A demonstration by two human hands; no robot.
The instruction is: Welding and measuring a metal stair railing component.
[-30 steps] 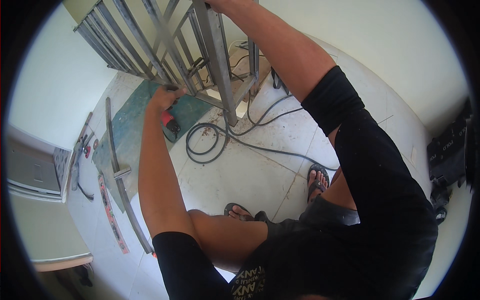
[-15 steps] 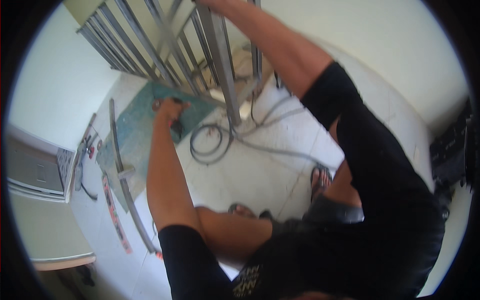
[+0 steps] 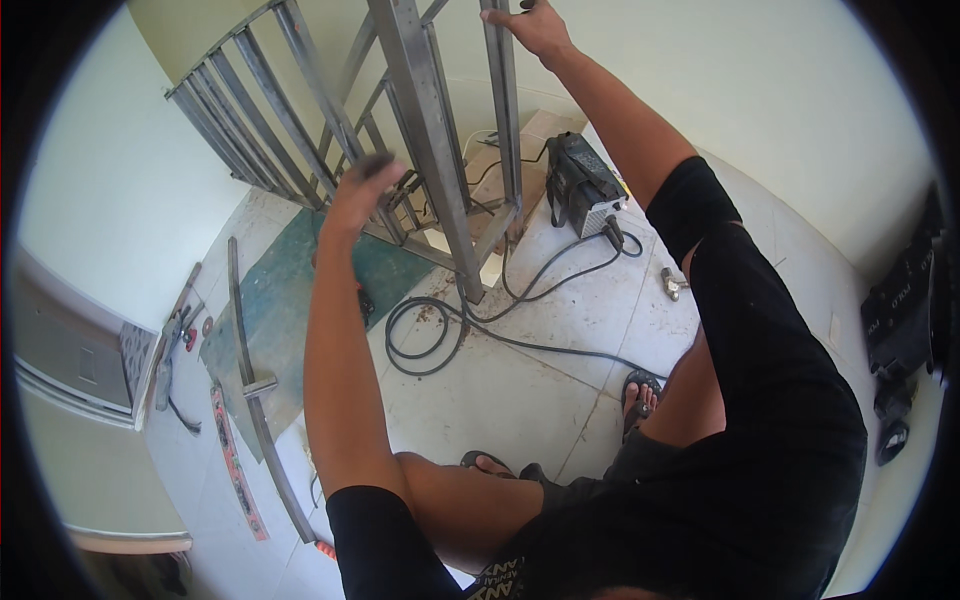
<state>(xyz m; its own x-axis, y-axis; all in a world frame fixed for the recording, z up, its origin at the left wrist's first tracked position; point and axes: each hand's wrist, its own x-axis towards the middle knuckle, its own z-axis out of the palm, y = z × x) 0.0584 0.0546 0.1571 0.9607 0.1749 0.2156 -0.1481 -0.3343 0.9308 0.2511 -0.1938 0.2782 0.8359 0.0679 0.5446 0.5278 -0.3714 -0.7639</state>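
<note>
My right hand (image 3: 535, 32) is high up at a steel upright (image 3: 502, 110) of the metal railing frame, fingers closed on it. My left hand (image 3: 368, 190) is raised in front of the railing's lower left part, near a baluster (image 3: 298, 85); its fingers are smeared by motion, so whether they hold anything is unclear. A thick square post (image 3: 430, 120) stands between my hands, its foot on the tiles. A red and black power tool (image 3: 364, 298) lies on the green mat (image 3: 395, 275), mostly hidden behind my left forearm.
A black welding machine (image 3: 580, 180) sits behind coiled cables (image 3: 420, 370). A metal fitting (image 3: 672, 283) lies right of them. A long steel bar (image 3: 275, 460), a red-marked strip (image 3: 238, 465) and scattered tools (image 3: 185, 330) lie at left. Black bags (image 3: 900, 310) are against the right wall.
My left hand dropped toward the power tool, then rose higher in front of the railing. My right hand has moved right, and the welding machine has come into sight beside my right arm.
</note>
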